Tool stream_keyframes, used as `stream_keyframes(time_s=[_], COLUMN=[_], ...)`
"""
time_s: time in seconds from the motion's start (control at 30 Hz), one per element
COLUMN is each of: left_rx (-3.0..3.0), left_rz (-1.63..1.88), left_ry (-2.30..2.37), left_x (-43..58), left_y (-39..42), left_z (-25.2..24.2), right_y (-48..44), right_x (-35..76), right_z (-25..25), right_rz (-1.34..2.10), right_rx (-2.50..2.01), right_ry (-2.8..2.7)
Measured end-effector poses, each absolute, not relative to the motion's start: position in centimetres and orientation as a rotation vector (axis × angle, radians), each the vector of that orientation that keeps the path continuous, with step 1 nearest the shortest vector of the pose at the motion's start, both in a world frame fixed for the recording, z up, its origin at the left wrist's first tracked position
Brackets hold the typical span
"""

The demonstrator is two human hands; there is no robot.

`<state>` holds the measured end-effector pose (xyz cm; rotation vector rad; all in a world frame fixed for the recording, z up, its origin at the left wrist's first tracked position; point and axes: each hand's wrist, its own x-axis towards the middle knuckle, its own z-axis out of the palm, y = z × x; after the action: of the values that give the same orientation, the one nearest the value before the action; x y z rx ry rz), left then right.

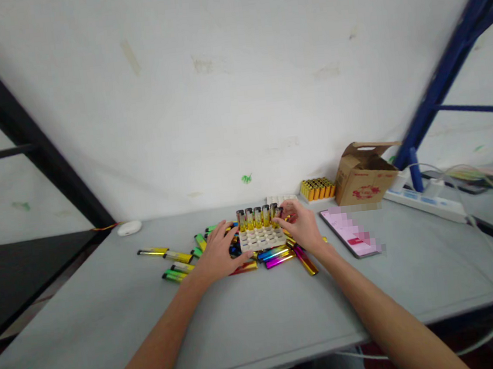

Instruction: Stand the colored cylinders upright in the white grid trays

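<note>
Keeping your wrists clear of the loose lighters (306,259) nearest you should help. Your left hand (218,252) is spread, thumb well apart from the fingers, beside the white tray (262,243); I can't tell whether it presses there, but a light brace would stop sliding. Across the tray's far side runs a row of standing lighters (257,217). At its right end, your right hand (300,223) pinches the end lighter (278,211): square its base before pushing, sparing the neighbour. Farther back sits a cardboard box (359,187).
</note>
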<state>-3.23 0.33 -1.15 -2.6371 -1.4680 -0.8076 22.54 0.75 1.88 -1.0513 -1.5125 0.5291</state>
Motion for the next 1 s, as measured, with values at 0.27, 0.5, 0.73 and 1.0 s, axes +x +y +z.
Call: stream_keyframes(time_s=[0.27, 0.5, 0.73, 1.0], left_rx=[-2.544, -2.362, -2.386, -2.452], left_rz=[-0.824, -0.77, -0.618, -0.774], left_ry=[-1.656, -1.935, -2.065, -1.959], left_x=[-7.0, -11.0, -12.5, -13.3], left_y=[1.5, 3.1, 2.4, 1.9], left_z=[1.0, 1.0, 2.0, 2.8], right_y=[0.7, 0.9, 1.2, 1.5], right_x=[22.8, 22.9, 23.0, 23.3], right_z=[2.3, 1.8, 1.3, 1.0], right_rz=[0.38, 0.297, 0.249, 0.22], right_rx=[-1.057, -1.092, -1.098, -1.145], right_ry=[-1.613, -1.679, -1.709, -1.742])
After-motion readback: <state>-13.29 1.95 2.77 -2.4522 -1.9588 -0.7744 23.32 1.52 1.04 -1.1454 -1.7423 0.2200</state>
